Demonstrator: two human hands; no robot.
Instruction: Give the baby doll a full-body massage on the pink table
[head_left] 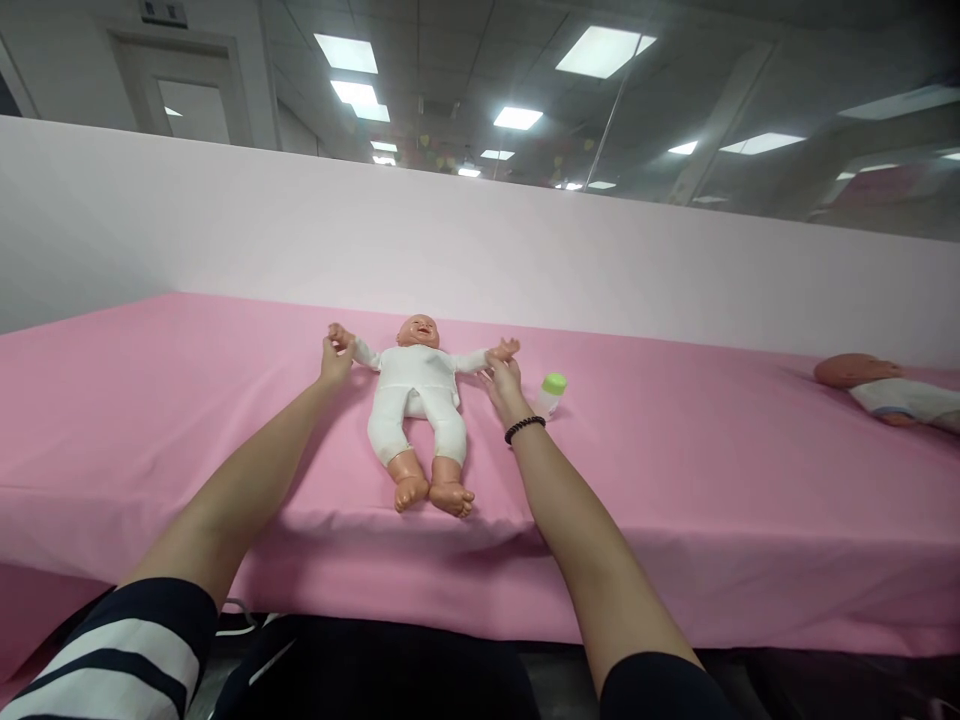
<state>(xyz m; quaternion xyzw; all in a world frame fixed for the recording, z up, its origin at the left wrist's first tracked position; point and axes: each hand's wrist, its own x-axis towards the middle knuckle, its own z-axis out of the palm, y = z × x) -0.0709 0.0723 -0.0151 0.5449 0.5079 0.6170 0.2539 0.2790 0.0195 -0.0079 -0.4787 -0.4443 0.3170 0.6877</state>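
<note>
A baby doll [416, 375] with a white cloth body lies on its back, its bare feet toward me and both arms stretched out sideways. My left hand [337, 360] is closed around the doll's hand on the left side. On the other side, my right hand [504, 385] grips the doll's wrist, with the doll's open palm showing beyond my fingers. Just right of my right wrist stands a small clear bottle [551, 396] with a green cap; neither hand touches it.
A pink cloth [675, 460] covers the table and hangs over its front edge. Farther right lies a second doll [862, 372], cut off by the frame. Behind the table rises a white partition [480, 250] with glass above it.
</note>
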